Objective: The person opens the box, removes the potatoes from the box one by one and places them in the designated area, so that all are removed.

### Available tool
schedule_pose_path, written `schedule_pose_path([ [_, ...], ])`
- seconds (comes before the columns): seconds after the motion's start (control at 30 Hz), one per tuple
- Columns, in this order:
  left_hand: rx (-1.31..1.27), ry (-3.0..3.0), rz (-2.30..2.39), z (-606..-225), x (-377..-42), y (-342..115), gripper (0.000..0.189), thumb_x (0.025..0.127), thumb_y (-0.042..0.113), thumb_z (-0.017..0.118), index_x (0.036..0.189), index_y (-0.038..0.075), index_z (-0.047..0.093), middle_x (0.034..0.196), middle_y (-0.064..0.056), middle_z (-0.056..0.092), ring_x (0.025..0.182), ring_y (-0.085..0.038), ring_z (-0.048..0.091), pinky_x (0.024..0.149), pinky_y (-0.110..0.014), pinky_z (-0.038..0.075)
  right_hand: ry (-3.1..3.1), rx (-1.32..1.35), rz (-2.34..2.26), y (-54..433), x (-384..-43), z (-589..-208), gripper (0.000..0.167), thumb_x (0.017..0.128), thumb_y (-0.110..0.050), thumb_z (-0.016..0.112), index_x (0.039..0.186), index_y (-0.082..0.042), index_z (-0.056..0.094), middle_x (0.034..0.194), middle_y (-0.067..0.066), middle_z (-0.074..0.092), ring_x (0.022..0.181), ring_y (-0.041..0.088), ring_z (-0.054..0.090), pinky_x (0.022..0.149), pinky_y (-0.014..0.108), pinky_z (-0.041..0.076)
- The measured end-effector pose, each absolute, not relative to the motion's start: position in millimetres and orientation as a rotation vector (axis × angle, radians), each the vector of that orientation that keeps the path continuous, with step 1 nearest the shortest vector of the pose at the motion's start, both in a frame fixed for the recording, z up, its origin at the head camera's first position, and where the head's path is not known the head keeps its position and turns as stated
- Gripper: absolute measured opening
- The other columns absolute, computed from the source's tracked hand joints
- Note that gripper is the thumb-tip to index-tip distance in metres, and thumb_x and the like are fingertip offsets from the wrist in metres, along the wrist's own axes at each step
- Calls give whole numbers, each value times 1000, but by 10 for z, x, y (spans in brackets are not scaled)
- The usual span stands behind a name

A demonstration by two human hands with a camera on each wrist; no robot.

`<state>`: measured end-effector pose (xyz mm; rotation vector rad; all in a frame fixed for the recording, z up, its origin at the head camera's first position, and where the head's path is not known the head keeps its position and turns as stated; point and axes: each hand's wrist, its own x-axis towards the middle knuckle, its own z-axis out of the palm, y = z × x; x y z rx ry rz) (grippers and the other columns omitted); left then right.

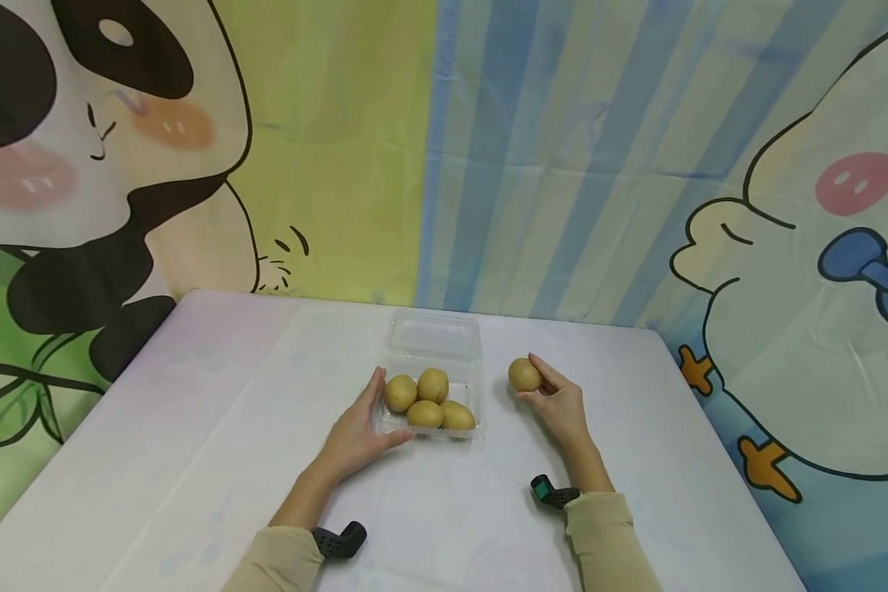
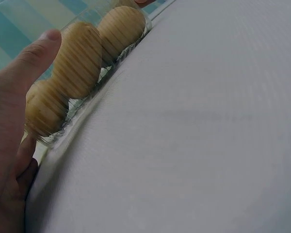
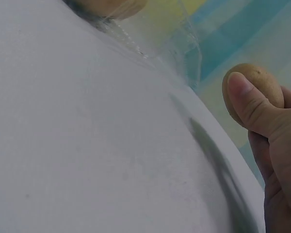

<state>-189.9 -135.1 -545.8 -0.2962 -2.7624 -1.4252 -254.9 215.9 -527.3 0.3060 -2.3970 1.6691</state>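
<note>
Right grip (image 1: 560,404) pinches round potato (image 1: 524,375) (smooth-skinned, probably); left grip (image 1: 357,432), spread, touches clear plastic box (image 1: 462,382); white worktop (image 1: 229,444), cartoon backdrop (image 1: 340,164).

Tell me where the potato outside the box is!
In the head view, the loose potato is in the person's right hand, above the table, right of the clear plastic box with four potatoes inside.

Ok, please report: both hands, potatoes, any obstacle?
Left hand against open clear box. Right hand holds potato, raised. Four potatoes inside. No obstacle seen.
</note>
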Motion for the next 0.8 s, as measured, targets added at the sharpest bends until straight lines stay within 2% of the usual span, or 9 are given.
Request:
schedule_pose_path([
  [0.13,-293,-2771,-1416,-5466,-1897,-1349,118,67,70,70,154,24,5,157,-1,21,145,-25,23,116,-49,24,-2411,252,1649,2268,-2585,-5341,73,68,-2,81,135,-10,53,140,13,50,127,30,49,90,10,46],
  [0.53,-298,-2772,-1418,-5458,-1911,-1350,119,65,73,68,154,26,3,158,-1,21,145,-24,23,116,-49,24,-2485,133,1632,2385,-2599,-5384,74,70,-7,81,138,-10,51,143,10,48,131,26,47,90,7,44],
  [0.8,-298,-2769,-1404,-5455,-1912,-1347,118,68,68,71,154,24,4,157,-2,23,144,-24,24,116,-49,24,-2492,163,1620,2390,-2610,-5405,74,70,-5,81,137,-7,50,142,15,48,130,30,47,89,8,45],
])
